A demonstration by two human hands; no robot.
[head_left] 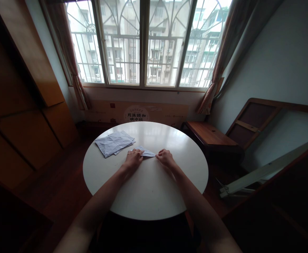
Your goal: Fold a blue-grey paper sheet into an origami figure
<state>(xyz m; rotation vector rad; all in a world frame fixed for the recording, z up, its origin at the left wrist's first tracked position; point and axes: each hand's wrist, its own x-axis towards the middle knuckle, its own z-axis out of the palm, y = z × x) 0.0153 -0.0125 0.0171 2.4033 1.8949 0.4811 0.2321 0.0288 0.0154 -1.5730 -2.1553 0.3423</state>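
A small folded sheet of white paper [147,152] lies flat on the round white table [148,189], near its middle. My left hand [133,158] presses on the paper's left end with its fingers curled down. My right hand [165,157] pinches the paper's right tip with closed fingers. Both hands rest on the tabletop, about a hand's width apart. To the left and farther back lies a loose stack of creased white paper sheets [114,143], touched by neither hand.
A wooden bench [209,135] stands behind the table at the right, with a wooden frame [251,121] leaning on the wall. Wooden cabinets [24,105] fill the left side. A barred window [143,42] with curtains is straight ahead. A pale beam [264,172] lies at the right.
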